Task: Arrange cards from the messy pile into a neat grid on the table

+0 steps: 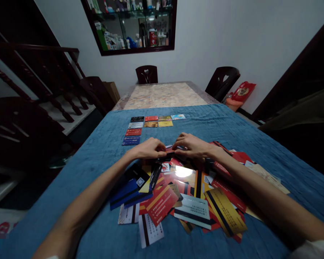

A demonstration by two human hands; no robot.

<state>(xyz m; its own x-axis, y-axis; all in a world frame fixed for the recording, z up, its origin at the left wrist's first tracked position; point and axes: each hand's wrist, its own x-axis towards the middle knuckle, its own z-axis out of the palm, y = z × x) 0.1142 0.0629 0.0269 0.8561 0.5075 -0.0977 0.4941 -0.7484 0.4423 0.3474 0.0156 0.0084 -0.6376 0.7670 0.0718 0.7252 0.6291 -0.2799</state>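
Both my hands meet at the far edge of a loose pile of plastic cards (162, 203) on a blue cloth. My left hand (149, 148) pinches the left end of a card (170, 149) with a light top and an orange-brown band. At its right end, my right hand (190, 145) closes its fingers on the same card, or on a small stack; I cannot tell which. Farther off, several cards lie face up in neat rows, among them a black card (137, 119), a red card (133, 132) and a blue card (131, 140).
The blue cloth (97, 154) covers the near part of a long table, with a patterned surface (162, 94) beyond. Dark chairs (223, 81) stand around it. A stair railing (43, 82) is at the left, and a red bag (243, 91) sits at the right.
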